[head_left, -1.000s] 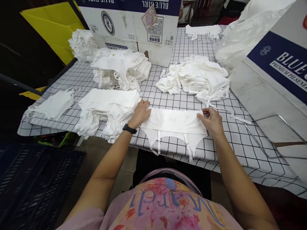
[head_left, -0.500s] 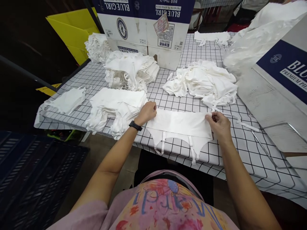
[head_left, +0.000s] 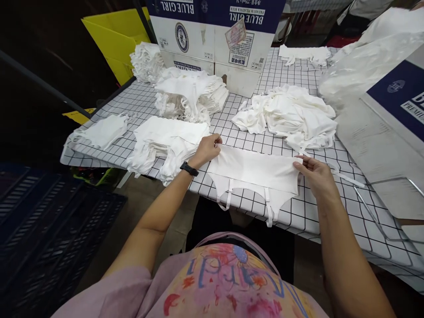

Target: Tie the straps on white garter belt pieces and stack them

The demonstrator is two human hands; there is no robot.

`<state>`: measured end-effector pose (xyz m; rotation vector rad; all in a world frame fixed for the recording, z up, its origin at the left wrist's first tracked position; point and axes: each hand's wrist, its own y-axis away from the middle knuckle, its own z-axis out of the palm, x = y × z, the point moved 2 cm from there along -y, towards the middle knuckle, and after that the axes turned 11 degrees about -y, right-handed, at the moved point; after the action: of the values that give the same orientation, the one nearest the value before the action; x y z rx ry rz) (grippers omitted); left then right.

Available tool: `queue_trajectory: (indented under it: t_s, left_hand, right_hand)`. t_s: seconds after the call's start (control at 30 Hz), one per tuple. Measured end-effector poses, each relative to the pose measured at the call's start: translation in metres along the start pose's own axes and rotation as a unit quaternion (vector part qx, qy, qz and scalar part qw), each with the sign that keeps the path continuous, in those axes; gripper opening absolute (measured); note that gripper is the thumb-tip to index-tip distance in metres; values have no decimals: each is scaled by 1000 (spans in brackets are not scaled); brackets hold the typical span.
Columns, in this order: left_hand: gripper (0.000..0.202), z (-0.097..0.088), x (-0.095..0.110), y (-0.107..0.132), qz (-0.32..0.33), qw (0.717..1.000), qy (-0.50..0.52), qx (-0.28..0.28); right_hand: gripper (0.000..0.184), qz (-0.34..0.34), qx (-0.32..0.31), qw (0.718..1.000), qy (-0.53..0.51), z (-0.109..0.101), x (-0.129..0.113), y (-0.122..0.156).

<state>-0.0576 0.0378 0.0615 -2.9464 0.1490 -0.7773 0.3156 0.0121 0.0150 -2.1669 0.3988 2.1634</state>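
Note:
A white camisole [head_left: 255, 170] with thin straps is spread across the front of the checked table, its straps toward me and hanging near the edge. My left hand [head_left: 210, 148], with a dark band on the wrist, pinches its far left corner. At the far right corner my right hand [head_left: 314, 172] grips the fabric between thumb and fingers. The top edge looks slightly raised between both hands. Just left of my left hand lies a neat stack of white camisoles [head_left: 172, 132]. Beyond my right hand is a loose heap of white garments [head_left: 288, 112].
Another stack of white garments [head_left: 192, 92] stands behind the near one. A single flat bundle [head_left: 106, 130] lies at the table's left. An upright carton [head_left: 212, 44] is at the back, another carton [head_left: 380, 145] on the right with a metal wire frame [head_left: 374, 216] before it.
My view has shifted a little, so the table appears farther right. Both hands still hold the camisole's corners; its far edge, especially at the left, seems slightly lifted.

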Motion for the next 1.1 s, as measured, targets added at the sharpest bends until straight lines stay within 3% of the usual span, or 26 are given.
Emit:
queue_trajectory:
  t_s: [0.2,0.4,0.63,0.8,0.93,1.1]
  left_hand:
    - [21,-1,-1,-3,-10,1000,21,18]
    - [20,0,-3,-15,-15,992,124,16]
    - [17,21,-2,-34,-66,981,180,-32]
    - [28,29,2,-34,-50,991,114,-56]
    - [19,30,4,-33,-44,996,58,-49]
    - [11,28,7,-35,-48,997,61,-12]
  right_hand:
    - [37,-15,19,1000,-12,-3,2,-6]
    - [31,-56,40,997,15,-6,-4,-5]
    - [20,-68,59,995,32,-1,-9,-13]
    - [18,-66,46,996,44,-4,-5,-15]
    - [16,-89,30,994,62,-6,-4,-16]
    - [13,-116,51,988,91,-9,-4,-26]
